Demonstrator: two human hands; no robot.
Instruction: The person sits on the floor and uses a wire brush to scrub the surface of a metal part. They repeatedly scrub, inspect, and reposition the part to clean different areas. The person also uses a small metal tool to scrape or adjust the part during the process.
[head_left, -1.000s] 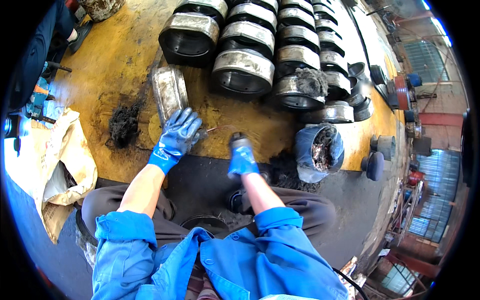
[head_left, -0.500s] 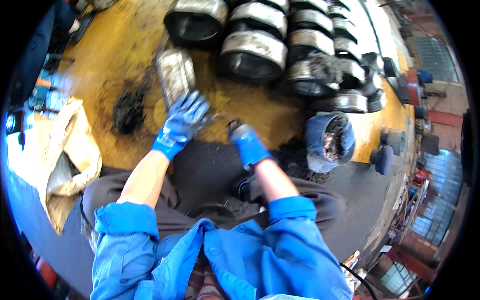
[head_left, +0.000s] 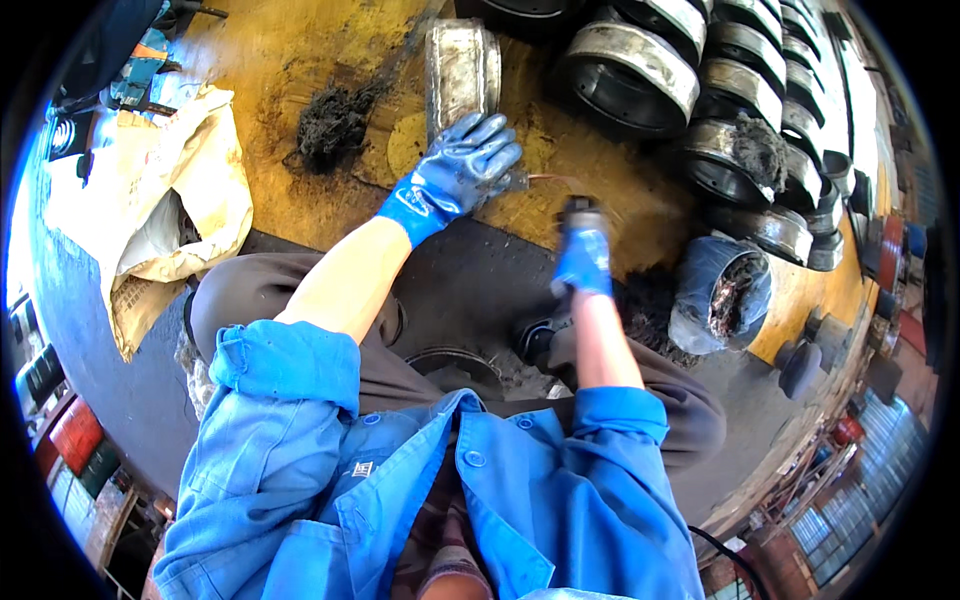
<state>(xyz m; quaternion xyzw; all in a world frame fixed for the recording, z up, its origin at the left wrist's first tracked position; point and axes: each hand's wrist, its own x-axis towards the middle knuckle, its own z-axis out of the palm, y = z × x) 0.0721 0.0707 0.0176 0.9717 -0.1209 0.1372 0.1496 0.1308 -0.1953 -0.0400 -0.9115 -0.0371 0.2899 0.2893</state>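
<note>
While the yellow surface spread across the upper half of the frame, rows of dark, silver-banded rings filled its upper right. At the left of the frame lay a crumpled, pale sack, its mouth open; right of centre stood a plastic-wrapped container of scraps. A worn, silvery metal piece lay at upper centre, its lower end against the left hand — fingers outstretched and slightly bent, though whether they gripped anything underneath I could not tell. Right of centre, the right hand was blurred, fingers seemingly curled near a dark shape; its hold was unclear. Upper left of centre sat a dark, fibrous clump. Thinnest was a coppery strand — between the two hands.
</note>
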